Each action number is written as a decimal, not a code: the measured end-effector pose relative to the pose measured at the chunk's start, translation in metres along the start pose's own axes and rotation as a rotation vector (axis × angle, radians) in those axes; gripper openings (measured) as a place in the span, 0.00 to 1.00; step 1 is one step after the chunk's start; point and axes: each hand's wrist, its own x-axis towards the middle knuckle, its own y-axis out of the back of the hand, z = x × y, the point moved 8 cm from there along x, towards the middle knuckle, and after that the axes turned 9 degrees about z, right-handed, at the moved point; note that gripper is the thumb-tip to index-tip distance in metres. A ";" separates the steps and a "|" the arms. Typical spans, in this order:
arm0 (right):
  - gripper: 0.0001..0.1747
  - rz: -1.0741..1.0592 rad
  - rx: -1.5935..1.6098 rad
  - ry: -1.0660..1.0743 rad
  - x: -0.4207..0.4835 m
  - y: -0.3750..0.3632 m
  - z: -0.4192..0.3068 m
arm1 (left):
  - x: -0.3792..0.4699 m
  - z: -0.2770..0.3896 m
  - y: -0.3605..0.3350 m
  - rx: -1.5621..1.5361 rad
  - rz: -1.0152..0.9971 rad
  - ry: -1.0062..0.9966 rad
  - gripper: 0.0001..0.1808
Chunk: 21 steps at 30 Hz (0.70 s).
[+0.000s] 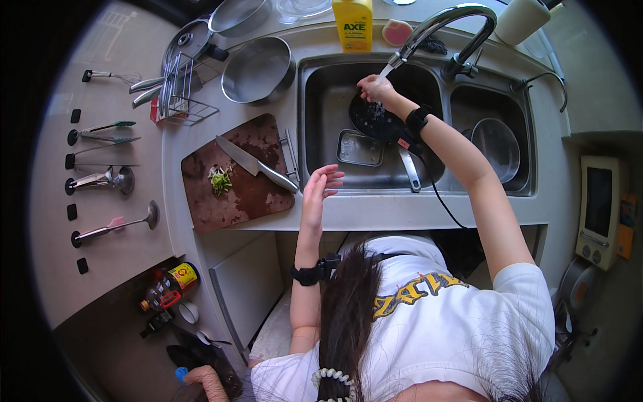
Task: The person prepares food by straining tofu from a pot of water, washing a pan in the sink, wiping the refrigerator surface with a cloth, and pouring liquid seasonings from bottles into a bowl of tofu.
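Water from the chrome faucet (400,59) runs over my right hand (377,89), whose fingers are loosely curled with nothing visible in them. Beneath it, a black pan (369,118) lies tilted in the large steel sink basin (321,171). A small rectangular metal tray (359,148) and a metal handle (410,171) are also in that basin. My left hand (321,185) hovers over the sink's front left edge, empty, fingers apart. To its left, a knife (246,158) with a metal handle lies on a brown cutting board (211,201), beside chopped green pieces (220,180).
A large metal bowl (258,70) and a wire knife rack (188,95) stand behind the board. A yellow detergent bottle (353,27) is behind the sink. The smaller basin holds a round bowl (496,151). Another person's hand (203,377) is at lower left, with something blue.
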 end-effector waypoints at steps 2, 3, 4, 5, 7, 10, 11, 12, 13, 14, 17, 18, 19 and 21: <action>0.11 -0.119 -0.060 -0.079 0.002 0.004 0.013 | 0.002 0.002 -0.004 0.011 -0.008 -0.003 0.19; 0.11 -0.045 -0.144 0.047 0.005 0.014 0.009 | 0.004 0.006 -0.009 0.022 -0.021 -0.005 0.19; 0.11 0.034 -0.228 0.172 0.006 0.024 0.004 | 0.007 0.009 -0.015 0.034 -0.039 -0.008 0.20; 0.11 0.118 -0.313 0.295 0.007 0.036 -0.003 | 0.014 0.011 -0.023 0.033 -0.074 -0.008 0.20; 0.11 -0.008 -0.508 0.249 -0.023 0.007 -0.018 | 0.019 0.003 -0.011 0.010 -0.049 0.012 0.21; 0.14 0.035 -0.387 0.310 -0.029 0.030 -0.028 | 0.061 0.017 -0.045 -0.078 -0.138 -0.010 0.20; 0.14 0.033 -0.453 0.289 -0.037 0.027 -0.036 | 0.077 0.021 -0.053 -0.086 -0.144 -0.019 0.19; 0.15 0.034 -0.521 0.269 -0.047 0.024 -0.047 | 0.096 0.024 -0.061 -0.096 -0.153 -0.029 0.18; 0.15 0.044 -0.586 0.248 -0.054 0.024 -0.053 | 0.116 0.026 -0.069 -0.093 -0.113 -0.027 0.16; 0.17 0.036 -0.540 0.223 -0.055 0.027 -0.053 | 0.141 0.028 -0.080 -0.054 -0.102 -0.057 0.16; 0.14 -0.015 -0.446 0.291 -0.051 0.042 -0.048 | 0.195 0.039 -0.124 0.063 -0.137 -0.194 0.15; 0.08 0.001 -0.609 0.390 -0.055 0.044 -0.051 | 0.202 0.040 -0.133 0.081 -0.147 -0.229 0.13; 0.07 0.046 -0.992 0.621 -0.062 0.042 -0.059 | 0.207 0.040 -0.140 0.099 -0.157 -0.263 0.12; 0.08 0.053 -1.469 0.633 -0.071 0.041 -0.046 | 0.222 0.029 -0.144 0.370 -0.101 -0.205 0.11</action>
